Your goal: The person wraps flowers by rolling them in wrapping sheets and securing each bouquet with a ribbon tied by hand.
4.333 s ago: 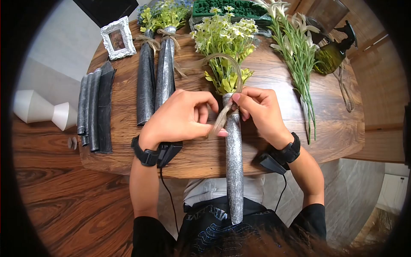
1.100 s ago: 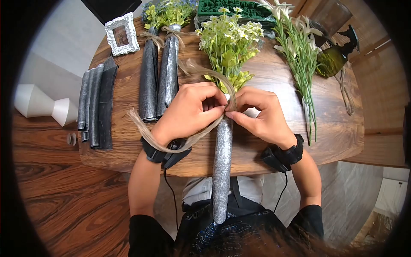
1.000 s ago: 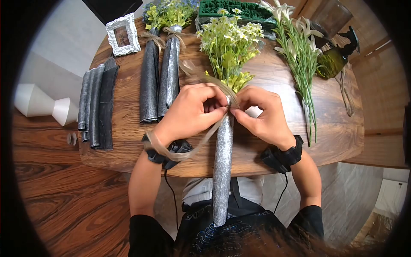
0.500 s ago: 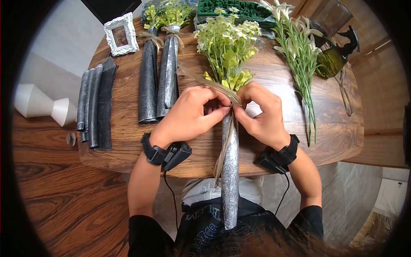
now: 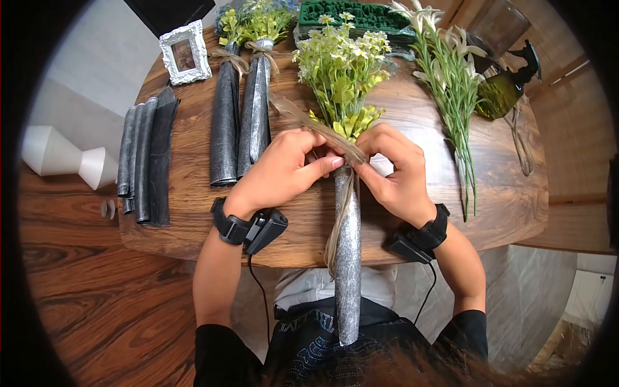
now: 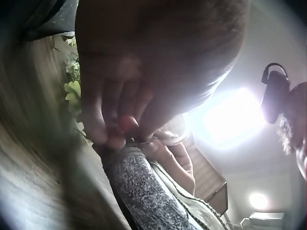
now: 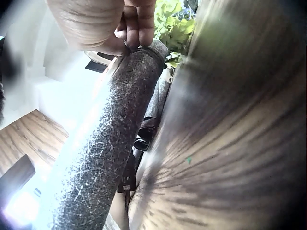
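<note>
A bouquet of small white daisies (image 5: 342,71) with yellow-green leaves stands out of a silver-grey paper wrap (image 5: 348,258), whose lower end reaches past the table edge to the person's front. Round its neck runs a beige ribbon (image 5: 316,126); one tail extends up and left, the other hangs down the wrap. My left hand (image 5: 277,171) pinches the ribbon at the neck with thumb and forefinger. From the other side, my right hand (image 5: 396,171) pinches it at the same spot, fingers curled. In the right wrist view, these fingertips sit at the wrap's upper rim (image 7: 156,48).
Two tied bouquets in dark wraps (image 5: 225,122) lie left of the hands. Further left are rolled dark sheets (image 5: 145,161) and a white picture frame (image 5: 185,53). White lilies (image 5: 454,103) and a green spray bottle (image 5: 506,87) are at right, a green foam tray (image 5: 354,18) behind.
Earlier the lower ribbon tail curved over the left wrist; now it hangs along the wrap. The upper tail has dropped from an arch to a slant. Both hands stay at the neck.
</note>
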The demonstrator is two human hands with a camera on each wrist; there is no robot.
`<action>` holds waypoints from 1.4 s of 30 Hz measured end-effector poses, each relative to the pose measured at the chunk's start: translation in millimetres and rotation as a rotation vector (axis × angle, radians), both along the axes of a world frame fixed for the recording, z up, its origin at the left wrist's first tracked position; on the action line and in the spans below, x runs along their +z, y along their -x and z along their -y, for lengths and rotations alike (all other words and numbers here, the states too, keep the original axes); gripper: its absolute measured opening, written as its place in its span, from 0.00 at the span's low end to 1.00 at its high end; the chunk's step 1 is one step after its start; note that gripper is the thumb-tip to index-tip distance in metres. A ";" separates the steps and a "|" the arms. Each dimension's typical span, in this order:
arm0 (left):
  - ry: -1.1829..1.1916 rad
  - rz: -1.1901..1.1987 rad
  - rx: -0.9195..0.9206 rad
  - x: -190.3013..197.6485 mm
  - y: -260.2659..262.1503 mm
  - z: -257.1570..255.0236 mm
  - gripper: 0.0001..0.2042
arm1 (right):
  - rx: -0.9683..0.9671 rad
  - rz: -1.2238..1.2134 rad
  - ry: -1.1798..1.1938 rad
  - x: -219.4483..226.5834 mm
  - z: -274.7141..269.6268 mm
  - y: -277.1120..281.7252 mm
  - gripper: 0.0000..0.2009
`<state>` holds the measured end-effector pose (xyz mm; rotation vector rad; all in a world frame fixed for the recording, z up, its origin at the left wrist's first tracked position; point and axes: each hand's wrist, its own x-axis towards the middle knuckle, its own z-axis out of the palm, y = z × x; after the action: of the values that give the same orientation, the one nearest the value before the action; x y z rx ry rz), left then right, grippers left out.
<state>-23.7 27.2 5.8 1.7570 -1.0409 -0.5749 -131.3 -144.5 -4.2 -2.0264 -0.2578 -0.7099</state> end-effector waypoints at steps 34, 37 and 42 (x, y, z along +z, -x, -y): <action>-0.044 0.332 -0.042 26.5 -12.2 -13.7 0.05 | -0.027 -0.365 -0.766 11.5 1.6 6.7 0.06; -0.041 0.324 -0.038 26.0 -14.9 -14.8 0.06 | -0.035 -0.323 -0.747 14.7 4.3 4.7 0.08; 0.043 0.281 -0.005 17.1 -11.5 -8.5 0.04 | -0.021 -0.339 -0.760 9.3 7.8 5.1 0.10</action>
<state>-12.2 35.7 23.0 1.8321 -1.2409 -0.3111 -136.4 -152.3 5.1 -1.3802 0.2112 -0.3767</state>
